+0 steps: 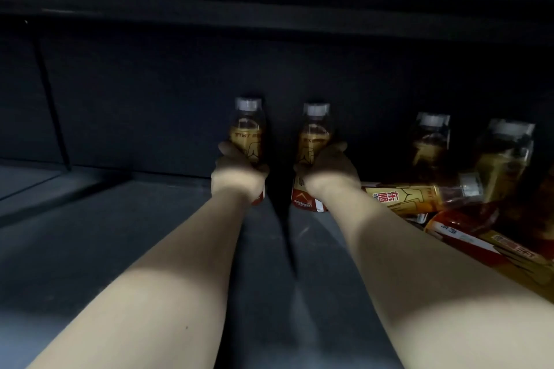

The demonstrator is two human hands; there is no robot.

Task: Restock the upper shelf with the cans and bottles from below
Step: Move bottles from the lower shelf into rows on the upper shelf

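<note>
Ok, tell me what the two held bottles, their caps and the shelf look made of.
Left bottle and right bottle: likely clear plastic; amber liquid shows through, glossy labels. Caps: pale grey, probably plastic. Shelf: dark matte, perhaps painted metal; too dim to tell.

Clear plastic bottles [248, 129] show amber liquid, pale grey caps [248, 103], gold-and-red labels [401, 198]; the flat shelf [120, 234] is dark grey.

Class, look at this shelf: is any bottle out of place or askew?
Yes. At the right, two bottles lie on their sides, one tipped bottle beside the right hand and a nearer fallen bottle; the rest stand upright.
</note>
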